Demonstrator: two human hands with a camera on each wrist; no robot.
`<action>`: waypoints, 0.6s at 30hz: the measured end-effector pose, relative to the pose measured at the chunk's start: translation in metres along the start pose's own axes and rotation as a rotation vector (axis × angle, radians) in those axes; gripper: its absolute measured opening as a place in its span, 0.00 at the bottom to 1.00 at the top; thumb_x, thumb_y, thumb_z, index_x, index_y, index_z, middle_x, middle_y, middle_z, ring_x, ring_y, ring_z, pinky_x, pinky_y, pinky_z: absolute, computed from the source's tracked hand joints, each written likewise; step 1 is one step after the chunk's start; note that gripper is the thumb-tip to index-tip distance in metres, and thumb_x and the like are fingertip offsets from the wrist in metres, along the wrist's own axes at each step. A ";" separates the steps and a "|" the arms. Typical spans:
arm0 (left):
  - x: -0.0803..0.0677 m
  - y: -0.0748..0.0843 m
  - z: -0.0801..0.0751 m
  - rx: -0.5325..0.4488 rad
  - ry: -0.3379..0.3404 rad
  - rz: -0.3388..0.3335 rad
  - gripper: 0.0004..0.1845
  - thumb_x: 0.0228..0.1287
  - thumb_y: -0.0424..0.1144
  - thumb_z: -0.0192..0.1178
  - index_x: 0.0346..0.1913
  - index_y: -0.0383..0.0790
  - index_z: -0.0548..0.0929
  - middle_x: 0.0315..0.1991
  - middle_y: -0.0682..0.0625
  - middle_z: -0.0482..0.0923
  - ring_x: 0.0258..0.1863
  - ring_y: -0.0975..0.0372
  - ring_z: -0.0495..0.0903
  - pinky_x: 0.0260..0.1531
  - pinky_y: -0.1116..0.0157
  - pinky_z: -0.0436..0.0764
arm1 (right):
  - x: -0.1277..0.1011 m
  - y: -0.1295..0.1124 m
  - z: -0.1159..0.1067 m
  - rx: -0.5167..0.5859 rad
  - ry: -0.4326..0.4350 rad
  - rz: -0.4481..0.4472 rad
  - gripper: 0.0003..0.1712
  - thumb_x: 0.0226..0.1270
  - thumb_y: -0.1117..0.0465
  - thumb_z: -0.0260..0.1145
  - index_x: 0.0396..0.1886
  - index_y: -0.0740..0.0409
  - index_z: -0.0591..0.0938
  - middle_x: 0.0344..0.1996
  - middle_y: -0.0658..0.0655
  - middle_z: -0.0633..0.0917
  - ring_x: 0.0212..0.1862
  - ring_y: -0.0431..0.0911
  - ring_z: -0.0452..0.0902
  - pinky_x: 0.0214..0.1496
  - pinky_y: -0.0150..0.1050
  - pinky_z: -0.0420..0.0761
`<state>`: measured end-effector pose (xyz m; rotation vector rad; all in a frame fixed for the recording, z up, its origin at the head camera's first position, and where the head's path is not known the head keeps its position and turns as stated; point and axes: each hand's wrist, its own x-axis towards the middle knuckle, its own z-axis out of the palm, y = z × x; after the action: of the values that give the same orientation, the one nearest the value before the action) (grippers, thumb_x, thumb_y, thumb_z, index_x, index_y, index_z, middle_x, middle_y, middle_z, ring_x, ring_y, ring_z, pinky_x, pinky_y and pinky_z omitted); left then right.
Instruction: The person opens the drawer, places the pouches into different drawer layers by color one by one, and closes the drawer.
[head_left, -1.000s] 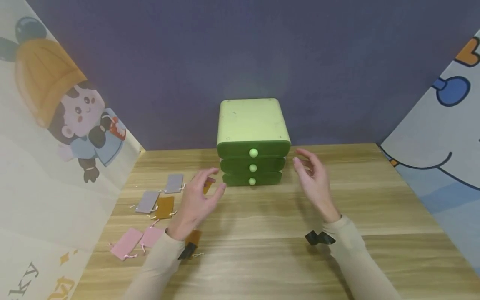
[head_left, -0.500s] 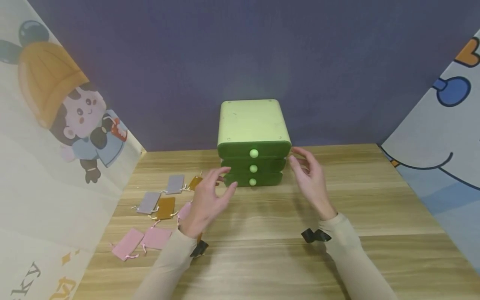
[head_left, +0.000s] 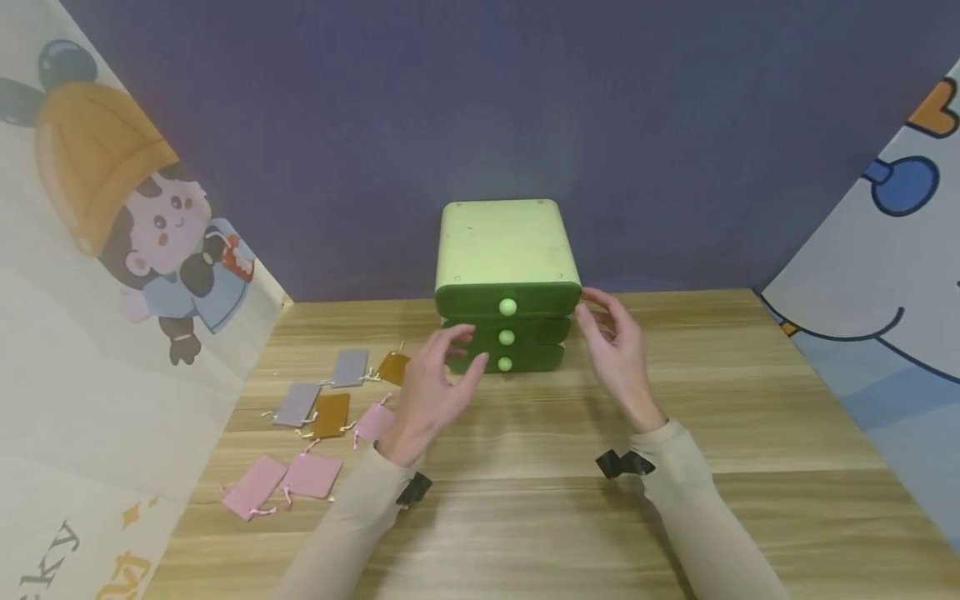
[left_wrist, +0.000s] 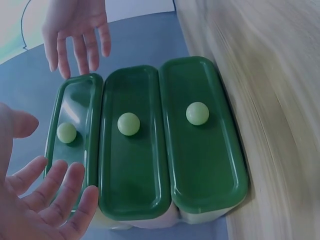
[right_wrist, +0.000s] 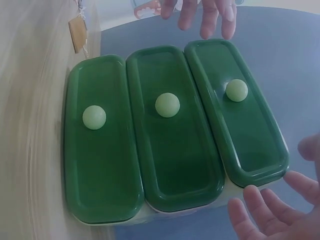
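A: Position of the drawer unit (head_left: 507, 283)?

B: Centre of the table (head_left: 750, 400), back at 12 o'clock against the wall (head_left: 480, 108). The left hand (head_left: 435, 383) hovers at its 8 o'clock, the right hand (head_left: 618, 354) at its 3 o'clock. Both are spread wide, fingers relaxed, holding nothing; whether the right fingertips touch the casing, I cannot tell.

A: Build?

B: Smooth glossy plastic, rounded corners, pale green top. Three dark green drawer fronts, all closed, each with a round pale knob (right_wrist: 167, 105).

A: Room to move?

B: Bare wood grain in front and at 3 o'clock. Flat pouches (head_left: 322, 417), pink, grey and brown, lie at 9 o'clock near the left hand.
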<state>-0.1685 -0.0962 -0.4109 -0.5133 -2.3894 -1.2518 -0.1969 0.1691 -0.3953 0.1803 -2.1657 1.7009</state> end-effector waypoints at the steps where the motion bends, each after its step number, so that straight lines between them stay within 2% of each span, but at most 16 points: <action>1: 0.001 0.001 0.001 -0.002 0.002 0.005 0.25 0.71 0.42 0.69 0.66 0.37 0.80 0.56 0.39 0.86 0.49 0.46 0.88 0.51 0.52 0.87 | 0.001 0.000 0.000 -0.001 0.001 0.000 0.23 0.83 0.60 0.62 0.71 0.63 0.78 0.67 0.62 0.83 0.52 0.34 0.82 0.53 0.22 0.81; 5: 0.004 0.003 0.005 -0.004 0.021 0.049 0.24 0.70 0.40 0.70 0.65 0.35 0.80 0.55 0.38 0.86 0.47 0.46 0.89 0.49 0.53 0.88 | 0.003 -0.001 0.000 -0.011 0.002 -0.003 0.23 0.83 0.58 0.61 0.71 0.61 0.78 0.67 0.60 0.82 0.54 0.40 0.82 0.53 0.23 0.81; 8: 0.006 0.005 0.008 -0.016 0.030 0.066 0.24 0.71 0.40 0.69 0.64 0.35 0.80 0.55 0.38 0.86 0.46 0.48 0.89 0.48 0.55 0.88 | 0.004 0.000 0.000 -0.016 0.005 -0.007 0.23 0.83 0.57 0.61 0.72 0.60 0.78 0.68 0.59 0.82 0.54 0.39 0.82 0.52 0.23 0.80; 12: 0.008 0.006 0.013 -0.045 0.036 0.043 0.23 0.72 0.41 0.69 0.65 0.35 0.80 0.54 0.39 0.86 0.46 0.52 0.88 0.48 0.55 0.89 | 0.005 0.001 0.001 -0.017 0.006 -0.005 0.23 0.84 0.57 0.61 0.72 0.60 0.79 0.69 0.59 0.82 0.55 0.39 0.82 0.52 0.24 0.81; 18: 0.012 0.009 0.021 -0.093 0.025 0.013 0.25 0.72 0.42 0.69 0.66 0.35 0.80 0.55 0.38 0.86 0.47 0.45 0.88 0.51 0.49 0.88 | 0.007 0.001 0.001 -0.017 0.009 0.001 0.24 0.85 0.55 0.60 0.72 0.60 0.78 0.70 0.58 0.81 0.58 0.51 0.82 0.54 0.29 0.82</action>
<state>-0.1780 -0.0722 -0.4100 -0.5365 -2.3124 -1.3604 -0.2041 0.1693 -0.3942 0.1667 -2.1736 1.6799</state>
